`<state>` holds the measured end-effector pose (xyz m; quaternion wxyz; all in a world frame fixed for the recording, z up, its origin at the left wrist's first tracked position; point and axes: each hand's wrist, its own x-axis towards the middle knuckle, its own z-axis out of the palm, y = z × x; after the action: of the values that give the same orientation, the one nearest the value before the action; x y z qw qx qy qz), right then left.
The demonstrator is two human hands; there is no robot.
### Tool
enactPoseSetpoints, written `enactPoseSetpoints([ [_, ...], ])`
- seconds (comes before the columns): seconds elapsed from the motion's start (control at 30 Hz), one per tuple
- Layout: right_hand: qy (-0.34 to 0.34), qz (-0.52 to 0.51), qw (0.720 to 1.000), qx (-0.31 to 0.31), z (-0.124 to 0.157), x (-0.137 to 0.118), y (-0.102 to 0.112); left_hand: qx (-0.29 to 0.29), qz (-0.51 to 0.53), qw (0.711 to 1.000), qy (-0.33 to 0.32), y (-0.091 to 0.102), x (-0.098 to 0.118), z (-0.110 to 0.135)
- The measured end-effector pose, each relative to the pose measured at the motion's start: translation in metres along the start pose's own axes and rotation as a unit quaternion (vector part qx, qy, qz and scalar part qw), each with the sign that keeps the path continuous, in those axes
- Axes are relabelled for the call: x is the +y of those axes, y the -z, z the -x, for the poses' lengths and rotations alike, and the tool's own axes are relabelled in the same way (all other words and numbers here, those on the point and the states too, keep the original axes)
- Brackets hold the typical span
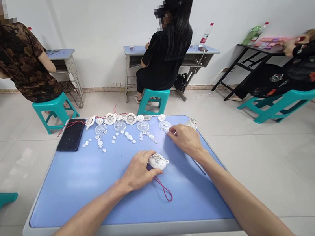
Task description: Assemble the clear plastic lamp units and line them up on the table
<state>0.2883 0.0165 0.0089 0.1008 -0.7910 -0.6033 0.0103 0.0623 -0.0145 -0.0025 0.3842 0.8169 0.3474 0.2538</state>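
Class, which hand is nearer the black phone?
Left: the left hand is right of the phone, closer in; the right hand is farther right of it.

White round plastic housing (158, 161), thin red wire loop (163, 189) trailing from its underside
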Motion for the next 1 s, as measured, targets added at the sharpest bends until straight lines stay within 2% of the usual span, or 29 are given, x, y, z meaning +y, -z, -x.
enactPoseSetpoints([
  [0.5,0.012,-0.022,0.999,0.028,0.006,0.004,0.003,0.001,0.002,1.0,-0.003,0.0,-0.001,0.0],
  [0.67,0.041,-0.129,0.987,0.088,0.021,0.008,0.013,0.0,0.01,1.0,-0.008,-0.001,-0.002,0.0],
  [0.83,0.069,-0.258,0.963,0.044,0.045,0.002,0.025,0.0,0.009,1.0,-0.009,-0.001,-0.002,0.0],
  [1.0,0.078,-0.3,0.95,-0.025,0.063,-0.009,0.035,0.0,0.003,1.0,-0.006,-0.001,-0.002,0.0],
])
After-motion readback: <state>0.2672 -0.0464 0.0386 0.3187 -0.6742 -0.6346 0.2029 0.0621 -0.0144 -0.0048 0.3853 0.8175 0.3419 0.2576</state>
